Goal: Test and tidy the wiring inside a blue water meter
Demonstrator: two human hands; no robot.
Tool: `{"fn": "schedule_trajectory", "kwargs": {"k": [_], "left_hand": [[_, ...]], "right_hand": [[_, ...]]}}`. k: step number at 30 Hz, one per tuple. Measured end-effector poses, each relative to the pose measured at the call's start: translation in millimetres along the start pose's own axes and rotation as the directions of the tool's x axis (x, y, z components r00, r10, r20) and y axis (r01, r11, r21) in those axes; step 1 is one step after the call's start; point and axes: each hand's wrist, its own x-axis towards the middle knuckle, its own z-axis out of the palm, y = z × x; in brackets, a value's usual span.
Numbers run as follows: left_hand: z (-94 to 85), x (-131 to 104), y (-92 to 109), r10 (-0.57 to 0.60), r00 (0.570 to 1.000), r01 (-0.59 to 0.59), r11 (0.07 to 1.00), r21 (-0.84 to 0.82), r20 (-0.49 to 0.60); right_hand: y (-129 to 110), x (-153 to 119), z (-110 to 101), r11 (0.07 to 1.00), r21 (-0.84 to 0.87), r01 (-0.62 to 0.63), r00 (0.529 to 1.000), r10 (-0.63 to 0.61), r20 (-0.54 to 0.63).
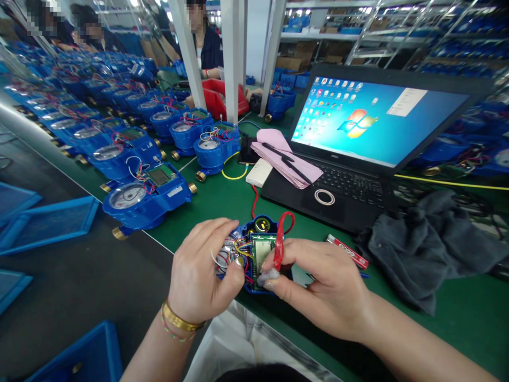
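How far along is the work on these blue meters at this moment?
Looks done: rows of blue water meters with exposed wiring lined up on the green table. In hand: the left hand steadies an open blue meter housing while the right hand presses a grey putty lump beside a red clip. Left: its cover is still off.

Looks like an electronics assembly line in a factory. Long green bench [222, 201] packed with rows of blue water meters [147, 196], lids off and wiring showing, a laptop [369, 138] parked on it, other workers [207, 42] seated further down, and metal shelving [377, 32] stacked with blue bins behind.
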Motion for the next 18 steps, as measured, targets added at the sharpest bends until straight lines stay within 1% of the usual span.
{"fn": "schedule_trajectory", "kwargs": {"k": [5, 11, 14, 18], "left_hand": [[0.2, 1.2, 3.1, -0.014, 1.000, 0.014, 1.000, 0.015, -0.006], [0.9, 2.7, 3.9, -0.035, 0.999, 0.035, 0.999, 0.037, 0.001], [-0.5, 2.6, 3.7, -0.019, 1.000, 0.020, 0.998, 0.057, -0.005], [-1.9, 2.5, 0.5, 0.034, 0.999, -0.032, 0.989, 0.144, -0.010]], "right_hand": [[0.0, -1.9, 1.2, 0.998, -0.021, 0.054, 0.999, -0.054, -0.003], [0.2, -2.9, 2.1, 0.997, -0.032, 0.076, 0.997, -0.077, -0.010], [-0.6, -2.5, 3.0, 0.997, -0.039, 0.073, 0.997, -0.074, -0.011], [-1.3, -0.8, 5.6, 0.996, -0.046, 0.072, 0.997, -0.072, -0.008]]}}
